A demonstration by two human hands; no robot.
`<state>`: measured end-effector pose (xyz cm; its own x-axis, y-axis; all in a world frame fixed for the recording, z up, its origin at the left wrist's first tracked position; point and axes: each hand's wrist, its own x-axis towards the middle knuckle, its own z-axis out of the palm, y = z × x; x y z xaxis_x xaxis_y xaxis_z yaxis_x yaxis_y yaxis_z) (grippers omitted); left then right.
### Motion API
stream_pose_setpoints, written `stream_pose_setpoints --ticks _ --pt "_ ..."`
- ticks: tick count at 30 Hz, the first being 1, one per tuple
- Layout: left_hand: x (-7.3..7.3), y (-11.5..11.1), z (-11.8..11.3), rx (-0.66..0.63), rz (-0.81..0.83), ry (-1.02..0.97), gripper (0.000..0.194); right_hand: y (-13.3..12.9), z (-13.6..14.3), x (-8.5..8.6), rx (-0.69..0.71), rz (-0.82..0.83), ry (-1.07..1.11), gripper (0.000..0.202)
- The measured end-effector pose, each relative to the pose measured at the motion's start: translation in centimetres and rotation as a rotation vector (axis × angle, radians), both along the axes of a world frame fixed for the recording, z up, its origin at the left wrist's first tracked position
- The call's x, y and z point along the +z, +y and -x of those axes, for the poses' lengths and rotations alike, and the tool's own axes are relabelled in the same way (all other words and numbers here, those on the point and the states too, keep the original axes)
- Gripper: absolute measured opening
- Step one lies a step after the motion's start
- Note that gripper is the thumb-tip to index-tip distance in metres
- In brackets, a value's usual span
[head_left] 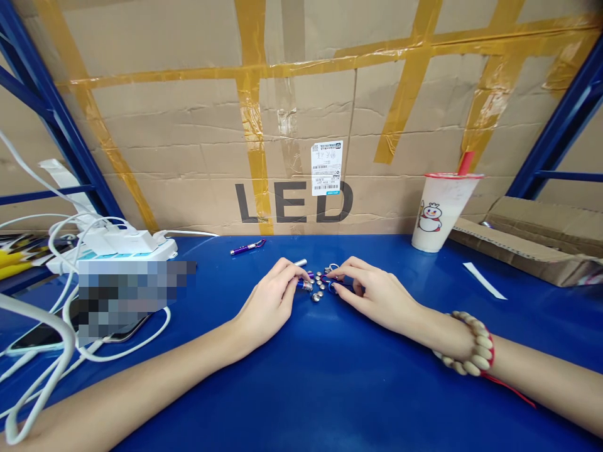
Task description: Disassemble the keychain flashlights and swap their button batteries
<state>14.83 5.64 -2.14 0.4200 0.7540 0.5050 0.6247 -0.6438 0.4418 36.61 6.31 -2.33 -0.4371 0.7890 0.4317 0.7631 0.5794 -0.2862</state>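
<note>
My left hand (273,292) rests on the blue tabletop, its fingers closed on a small blue metal tube (304,285), which looks like part of a mini keychain flashlight. Across from it, my right hand (374,292) has thumb and index finger closed around a small blue part (332,288), mostly hidden by the fingers. Several silver button cells (321,287) lie loose between the two hands. A silver tube (300,263) lies just behind my left fingertips. Near my right index finger is a small metal ring (333,267). Farther back lies a purple keychain flashlight (247,247).
On the left stand a white power strip (136,246) with tangled cables and a phone (40,333). At the back right are a milkshake cup (440,216) with a red straw, a white paper strip (484,280) and an open cardboard box (509,251). A large carton (188,138) forms the back wall.
</note>
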Motion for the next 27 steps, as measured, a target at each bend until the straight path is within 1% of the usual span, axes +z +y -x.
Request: stream_pose_setpoints --ticks 3,11,13,15,17,19,21,23,27 --pt "-0.01 0.04 0.0 -0.016 0.023 0.022 0.026 0.03 -0.01 -0.03 0.003 0.005 0.003 0.023" --pt "-0.29 0.3 0.08 -0.062 0.033 0.127 0.018 0.08 0.07 0.05 -0.003 0.026 -0.006 0.023" --pt "-0.27 0.29 0.05 -0.025 0.009 0.154 0.016 0.05 0.09 0.14 -0.003 0.03 -0.01 0.023" --pt "-0.26 0.27 0.0 0.046 -0.019 0.166 0.018 -0.01 0.1 0.21 -0.005 0.031 -0.011 0.023" --pt "-0.3 0.27 -0.03 0.115 -0.021 0.171 0.029 -0.06 0.11 0.24 -0.008 0.032 -0.012 0.022" --pt "-0.38 0.3 -0.03 0.155 0.023 0.185 0.039 -0.08 0.13 0.23 -0.007 0.033 -0.012 0.022" --pt "-0.47 0.37 0.0 0.163 0.083 0.207 0.04 -0.04 0.15 0.18 -0.003 0.032 -0.01 0.022" --pt "-0.53 0.44 0.03 0.157 0.11 0.221 0.036 0.03 0.14 0.11 0.002 0.032 -0.009 0.023" --pt "-0.51 0.52 0.09 0.156 0.075 0.208 0.031 0.07 0.1 0.05 0.002 0.038 -0.011 0.023"
